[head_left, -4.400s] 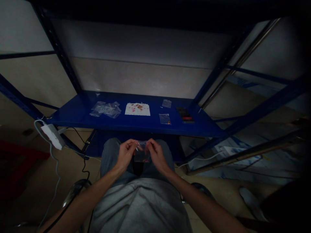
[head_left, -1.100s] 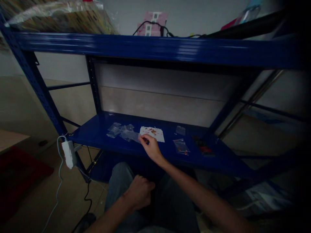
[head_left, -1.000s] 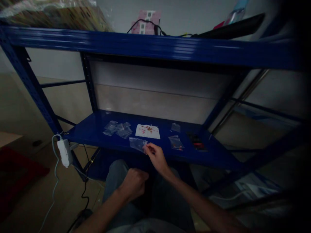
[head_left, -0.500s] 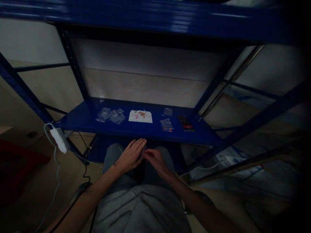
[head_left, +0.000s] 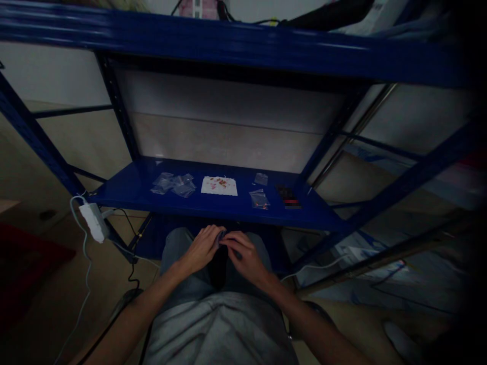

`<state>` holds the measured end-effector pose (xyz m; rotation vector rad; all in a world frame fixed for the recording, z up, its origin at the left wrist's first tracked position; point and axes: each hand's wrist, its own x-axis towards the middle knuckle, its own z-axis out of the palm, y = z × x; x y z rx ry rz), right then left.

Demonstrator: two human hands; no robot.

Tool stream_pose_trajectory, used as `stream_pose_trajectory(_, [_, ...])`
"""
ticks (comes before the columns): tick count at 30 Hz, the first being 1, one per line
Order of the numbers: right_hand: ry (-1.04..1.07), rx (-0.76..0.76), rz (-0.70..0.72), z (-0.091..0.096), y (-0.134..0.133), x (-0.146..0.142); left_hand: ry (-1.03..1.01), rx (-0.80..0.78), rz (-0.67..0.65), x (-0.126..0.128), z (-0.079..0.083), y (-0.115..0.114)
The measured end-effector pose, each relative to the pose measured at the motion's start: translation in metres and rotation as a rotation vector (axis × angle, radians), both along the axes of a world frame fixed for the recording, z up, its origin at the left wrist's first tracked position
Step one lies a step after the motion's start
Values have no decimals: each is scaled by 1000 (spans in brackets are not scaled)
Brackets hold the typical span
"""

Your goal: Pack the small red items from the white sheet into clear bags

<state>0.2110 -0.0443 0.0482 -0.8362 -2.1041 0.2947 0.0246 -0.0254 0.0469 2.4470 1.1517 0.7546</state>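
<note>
Above my lap, in front of the shelf edge, both hands meet at a small clear plastic bag [head_left: 219, 238], mostly hidden by fingers. My left hand [head_left: 204, 247] is closed on its left side. The fingertips of my right hand [head_left: 243, 249] pinch it from the right. On the blue shelf [head_left: 178, 204] beyond lies a white sheet [head_left: 230, 190] with small pink and orange-brown pieces [head_left: 221, 182] on it. To the left is a pile of clear zip bags [head_left: 184, 186]. On the right lies a bag with small reddish pieces inside [head_left: 259, 199].
Another small clear bag [head_left: 261, 178] and a dark flat object with a red stripe [head_left: 288, 196] lie on the shelf's right. A white power strip [head_left: 93, 222] with cables hangs at the left post. A blue crossbeam [head_left: 236, 50] runs overhead.
My hands have come slightly lower in view. My left fingers are more bent, and my right fingers have shifted up against the bag. The camera view has tilted a little upward.
</note>
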Motion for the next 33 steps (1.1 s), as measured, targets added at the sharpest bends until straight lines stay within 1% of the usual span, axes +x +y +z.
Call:
stream_pose_trajectory(3, [-182,104,14,-5,-2,0,84,0,-44,-1,-2,-1])
stream_pose_trajectory(6, [-242,143,6,-9,-3,0,158,6,-48,-2,-5,-1])
stream_pose_trajectory(9, [-256,152,4,-13,-2,0,161,-3,-58,-2,-5,-1])
stream_pose_trajectory(13, [-287,131,-74,-18,0,-2,157,-26,-65,-3,-4,1])
stream_pose_trajectory(15, [-306,133,-81,-19,1,-3,172,-45,-70,-5,-6,2])
stream_pose_trajectory(17, [-320,149,-54,-18,2,-3,178,-75,-72,-6,-10,2])
stream_pose_trajectory(20, [-335,158,-11,-14,0,-3,134,-116,-68,-8,-12,2])
stream_pose_trajectory(24, [-382,155,-39,-12,1,-2,111,-120,-92,-9,-13,3])
stream_pose_trajectory(27, [-373,149,-38,-15,5,1,136,-109,-83,-10,-21,4])
stream_pose_trajectory(30, [-343,131,16,-17,7,4,122,-129,-79,-12,-32,5])
stream_pose_trajectory(33, [-313,100,90,-13,5,4,90,-158,-87,-12,-35,4])
